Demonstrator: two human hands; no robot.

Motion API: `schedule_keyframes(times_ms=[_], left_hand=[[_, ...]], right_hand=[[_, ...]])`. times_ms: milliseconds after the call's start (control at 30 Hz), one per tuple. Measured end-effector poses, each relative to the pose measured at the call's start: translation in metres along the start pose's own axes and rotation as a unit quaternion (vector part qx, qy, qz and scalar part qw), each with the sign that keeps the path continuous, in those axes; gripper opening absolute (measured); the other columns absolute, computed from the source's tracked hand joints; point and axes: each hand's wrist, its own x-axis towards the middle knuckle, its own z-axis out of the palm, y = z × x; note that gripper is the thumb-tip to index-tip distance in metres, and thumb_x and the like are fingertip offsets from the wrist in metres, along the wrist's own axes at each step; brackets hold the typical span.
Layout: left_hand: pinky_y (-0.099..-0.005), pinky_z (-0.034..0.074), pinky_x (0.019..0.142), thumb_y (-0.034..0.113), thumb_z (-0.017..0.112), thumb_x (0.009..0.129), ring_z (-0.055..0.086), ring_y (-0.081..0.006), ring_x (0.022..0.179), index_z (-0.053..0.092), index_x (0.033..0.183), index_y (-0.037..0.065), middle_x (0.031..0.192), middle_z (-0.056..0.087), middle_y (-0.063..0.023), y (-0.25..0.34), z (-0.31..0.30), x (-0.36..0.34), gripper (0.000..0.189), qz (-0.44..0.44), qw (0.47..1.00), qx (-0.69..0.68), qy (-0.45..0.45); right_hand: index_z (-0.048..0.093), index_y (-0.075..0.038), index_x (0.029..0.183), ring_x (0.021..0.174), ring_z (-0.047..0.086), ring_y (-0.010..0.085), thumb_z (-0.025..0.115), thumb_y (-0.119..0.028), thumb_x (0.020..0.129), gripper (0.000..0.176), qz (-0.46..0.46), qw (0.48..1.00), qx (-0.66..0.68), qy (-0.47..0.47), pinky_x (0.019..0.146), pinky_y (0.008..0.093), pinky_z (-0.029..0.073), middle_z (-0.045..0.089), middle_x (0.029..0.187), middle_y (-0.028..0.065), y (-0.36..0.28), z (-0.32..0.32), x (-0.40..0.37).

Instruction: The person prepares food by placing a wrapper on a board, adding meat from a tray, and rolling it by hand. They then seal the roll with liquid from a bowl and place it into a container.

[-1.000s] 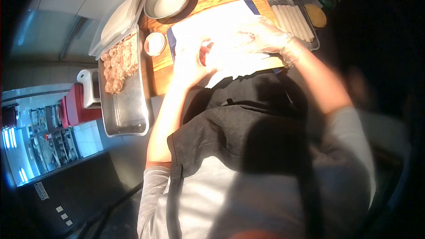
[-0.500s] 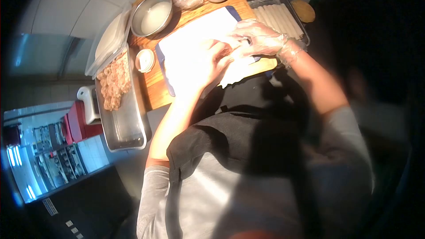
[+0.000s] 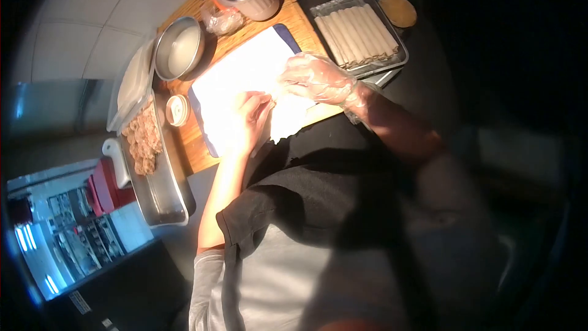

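Note:
My left hand (image 3: 249,124) is over the white cutting board (image 3: 228,67), its thumb and fingertips pinched together. Strong glare hides what they hold. My right hand (image 3: 318,79), in a clear plastic glove, is close by on the right with its fingers bent down and drawn together. Whatever is under its fingertips is washed out too. Between my hands and the board's near edge lies a pale thin sheet (image 3: 286,121) with a ragged lower edge. Dark blue shows at the board's corners.
On the wooden table (image 3: 199,141) are a metal bowl of whitish liquid (image 3: 184,52), a round white lid (image 3: 177,110), a plastic-wrapped bundle (image 3: 222,21) and a cup (image 3: 260,5). Left is a metal tray of minced filling (image 3: 144,141); right, a dark tray of pale rolls (image 3: 355,34).
My hands have drawn slightly apart, the left now pinching and the right lifted off it with fingers pointing left. The view has shifted, showing more of the roll tray.

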Motion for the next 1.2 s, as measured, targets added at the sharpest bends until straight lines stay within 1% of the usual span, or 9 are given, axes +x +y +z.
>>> schedule_keyframes(times_ms=[200,333,367,500,667,800,900,1000,1200], left_hand=[[-0.0332,0.053,0.080,0.012,0.080,0.073,0.066,-0.0219,0.091,0.073,0.090,0.007,0.102,0.070,-0.0067,0.005,-0.048,-0.021,0.019,-0.045,0.997,-0.042,0.036],[-0.0345,0.053,0.084,0.014,0.082,0.070,0.066,-0.0215,0.095,0.073,0.090,0.008,0.100,0.071,-0.0061,-0.031,-0.052,-0.063,0.023,-0.080,0.994,-0.058,0.052],[-0.0345,0.053,0.082,0.014,0.082,0.071,0.066,-0.0222,0.095,0.073,0.089,0.009,0.100,0.071,-0.0063,-0.031,-0.054,-0.068,0.021,-0.107,0.991,-0.058,0.059],[-0.0341,0.053,0.081,0.011,0.081,0.071,0.066,-0.0228,0.094,0.072,0.086,0.008,0.096,0.070,-0.0066,-0.031,-0.054,-0.071,0.019,-0.122,0.984,-0.087,0.099],[-0.0360,0.053,0.082,0.012,0.082,0.066,0.065,-0.0267,0.093,0.069,0.091,0.008,0.098,0.068,-0.0081,-0.052,-0.047,-0.077,0.028,-0.129,0.978,-0.133,0.094],[-0.0391,0.052,0.083,0.016,0.082,0.065,0.064,-0.0310,0.095,0.059,0.100,0.008,0.107,0.066,-0.0097,-0.061,-0.044,-0.063,0.043,0.018,0.988,-0.074,0.137],[-0.0412,0.051,0.088,0.016,0.075,0.073,0.062,-0.0337,0.101,0.058,0.107,0.007,0.112,0.062,-0.0142,-0.059,-0.037,-0.066,0.039,-0.149,0.977,-0.152,0.034],[-0.0392,0.052,0.085,0.017,0.074,0.076,0.064,-0.0331,0.098,0.059,0.115,0.007,0.105,0.065,-0.0136,-0.053,-0.042,-0.064,0.043,-0.088,0.966,-0.189,0.152],[-0.0366,0.052,0.091,0.005,0.062,0.085,0.065,-0.0286,0.103,0.059,0.124,0.007,0.116,0.065,-0.0155,-0.056,-0.058,-0.066,0.039,-0.114,0.971,-0.175,0.116]], right_hand=[[0.065,-0.004,0.095,0.081,0.061,0.0340,0.065,-0.018,0.084,0.018,0.018,0.983,0.183,0.020,0.074,0.0425,0.049,0.063,0.084,0.0123,-0.007,-0.008,0.025],[0.064,-0.006,0.095,0.079,0.061,0.0321,0.066,-0.011,0.080,0.015,-0.096,0.985,0.144,-0.026,0.072,0.0446,0.048,0.063,0.085,0.0119,-0.010,0.016,0.042],[0.065,-0.008,0.110,0.088,0.062,0.0298,0.070,-0.007,0.080,0.030,-0.082,0.990,0.090,-0.076,0.078,0.0409,0.049,0.064,0.087,0.0106,-0.017,0.019,0.041],[0.071,-0.008,0.089,0.084,0.061,0.0301,0.073,-0.017,0.080,0.013,-0.034,0.993,-0.018,-0.113,0.079,0.0416,0.048,0.067,0.090,0.0099,-0.058,0.015,0.071],[0.071,-0.005,0.093,0.086,0.061,0.0325,0.079,-0.017,0.071,0.026,0.017,0.979,0.033,-0.198,0.080,0.0412,0.047,0.067,0.087,0.0122,-0.058,0.034,0.081],[0.067,-0.005,0.105,0.103,0.057,0.0374,0.075,-0.015,0.073,0.035,0.046,0.967,-0.083,-0.238,0.091,0.0462,0.046,0.062,0.109,0.0178,-0.065,0.050,0.072],[0.068,-0.004,0.103,0.094,0.063,0.0329,0.073,-0.019,0.079,0.029,0.086,0.959,-0.094,-0.254,0.084,0.0424,0.049,0.067,0.101,0.0146,-0.069,0.062,0.074],[0.070,-0.005,0.103,0.082,0.064,0.0255,0.073,-0.024,0.081,0.029,0.108,0.966,-0.076,-0.224,0.076,0.0367,0.051,0.067,0.088,0.0104,-0.077,0.070,0.078],[0.070,-0.007,0.107,0.076,0.062,0.0191,0.077,-0.027,0.079,0.035,0.115,0.951,-0.161,-0.237,0.072,0.0329,0.050,0.064,0.080,0.0083,-0.080,0.088,0.082]])
